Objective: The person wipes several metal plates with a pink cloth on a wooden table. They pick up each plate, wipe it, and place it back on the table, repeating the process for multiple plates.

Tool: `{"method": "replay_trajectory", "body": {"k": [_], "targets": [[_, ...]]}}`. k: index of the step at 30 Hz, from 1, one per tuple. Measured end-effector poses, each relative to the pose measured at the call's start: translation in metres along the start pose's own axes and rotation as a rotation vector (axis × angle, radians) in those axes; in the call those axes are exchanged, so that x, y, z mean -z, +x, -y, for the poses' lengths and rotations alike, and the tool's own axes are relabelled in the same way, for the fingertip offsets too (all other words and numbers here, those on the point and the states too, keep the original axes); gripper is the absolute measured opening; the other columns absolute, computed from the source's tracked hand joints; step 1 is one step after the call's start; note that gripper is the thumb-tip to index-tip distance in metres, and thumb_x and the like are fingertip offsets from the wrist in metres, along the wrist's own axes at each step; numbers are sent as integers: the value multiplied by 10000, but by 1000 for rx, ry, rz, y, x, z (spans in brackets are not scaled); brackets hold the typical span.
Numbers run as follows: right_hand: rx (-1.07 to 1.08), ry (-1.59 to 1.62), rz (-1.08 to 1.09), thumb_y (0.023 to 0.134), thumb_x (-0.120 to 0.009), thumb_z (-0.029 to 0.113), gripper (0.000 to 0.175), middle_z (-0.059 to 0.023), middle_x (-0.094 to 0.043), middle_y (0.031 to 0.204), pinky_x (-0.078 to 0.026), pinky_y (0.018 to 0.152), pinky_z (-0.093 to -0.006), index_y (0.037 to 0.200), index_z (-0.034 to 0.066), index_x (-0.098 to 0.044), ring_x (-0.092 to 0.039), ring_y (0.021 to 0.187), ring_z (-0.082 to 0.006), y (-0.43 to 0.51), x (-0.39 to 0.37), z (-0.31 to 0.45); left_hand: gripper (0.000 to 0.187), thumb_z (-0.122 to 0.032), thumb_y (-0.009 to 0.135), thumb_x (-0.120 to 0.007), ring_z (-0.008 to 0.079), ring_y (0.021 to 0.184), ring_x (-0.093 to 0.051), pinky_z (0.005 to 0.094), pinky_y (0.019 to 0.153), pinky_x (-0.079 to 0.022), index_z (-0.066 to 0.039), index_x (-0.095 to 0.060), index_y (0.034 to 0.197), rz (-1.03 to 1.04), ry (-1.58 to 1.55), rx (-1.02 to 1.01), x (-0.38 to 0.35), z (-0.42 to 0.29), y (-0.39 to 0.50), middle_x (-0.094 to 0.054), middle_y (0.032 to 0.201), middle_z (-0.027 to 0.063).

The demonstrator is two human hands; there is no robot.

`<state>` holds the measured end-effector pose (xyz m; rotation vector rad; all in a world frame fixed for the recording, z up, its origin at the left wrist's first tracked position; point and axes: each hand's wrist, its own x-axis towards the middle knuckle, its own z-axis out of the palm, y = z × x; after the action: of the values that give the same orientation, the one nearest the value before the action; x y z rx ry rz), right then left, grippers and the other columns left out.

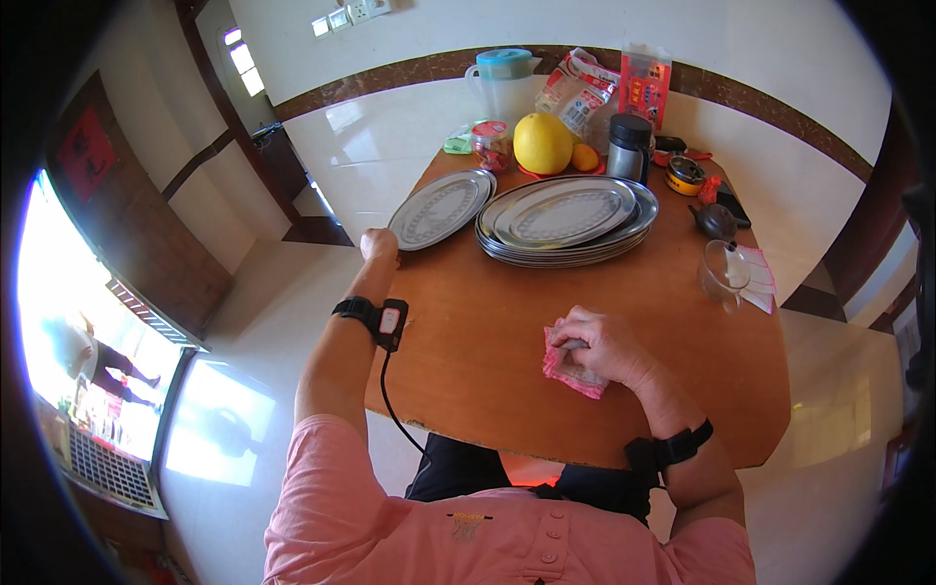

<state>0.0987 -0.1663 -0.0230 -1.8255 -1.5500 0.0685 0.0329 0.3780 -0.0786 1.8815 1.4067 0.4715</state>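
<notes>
My right hand [601,346] grips a bunched cloth [578,376] with a pink edge, low over the near part of the wooden table [475,329]. At the table's left edge is my left hand [379,246], fingers curled, against the near end of an oval metal platter [442,208]. Whether those fingers hold its rim is hidden. That platter lies on at least one other, their edges just offset. To its right rises a stack of several oval metal platters [567,212], a smaller one on top. Each of my wrists wears a black strap with a device.
Along the back stand a lidded pitcher [504,80], a yellow pomelo [542,143], a plastic jar [491,145] and a flask [629,146]. At the right are a dark teapot [714,221], a glass cup [724,270] and a folded cloth [757,276]. A person [110,358] is outside the doorway.
</notes>
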Motion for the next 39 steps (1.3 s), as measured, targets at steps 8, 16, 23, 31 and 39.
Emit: {"method": "replay_trajectory", "body": {"k": [8,16,23,31,39], "targets": [[-22,0,15,773,-736,108,193,-22,-693,996,-554,804,-368,948,172,-787,-682,952,-258,0,0,0,85,-89,898,-668,258,551,-600,420,436,-429,-5,-664,904,-153,-452,78,12,-19,-56,-635,716,129],[-21,-11,17,766,-740,116,196,-21,-694,1004,-555,807,-367,946,179,-788,-683,958,-260,0,0,1,145,-65,908,-582,289,560,-639,441,432,-469,49,-673,911,-201,-381,125,12,-23,-58,-654,718,173],[-26,-5,31,743,-729,36,267,-52,-696,1013,-557,847,-361,981,142,-788,-688,966,-272,0,2,3,249,-72,919,-521,355,598,-710,464,438,-521,101,-695,958,-254,-241,68,13,-27,-69,-695,745,215],[-50,110,13,775,-730,60,217,-53,-687,1015,-551,838,-371,973,133,-781,-679,975,-279,-1,-1,0,236,-66,937,-580,357,608,-709,421,442,-541,56,-693,1104,-39,-606,148,26,-16,-76,-711,822,213],[-71,83,26,767,-729,59,226,-53,-690,1015,-554,841,-370,975,132,-780,-684,960,-284,2,1,3,266,-33,952,-636,281,601,-699,343,470,-559,-6,-685,1212,29,-736,113,34,-7,-85,-734,926,153]]}}
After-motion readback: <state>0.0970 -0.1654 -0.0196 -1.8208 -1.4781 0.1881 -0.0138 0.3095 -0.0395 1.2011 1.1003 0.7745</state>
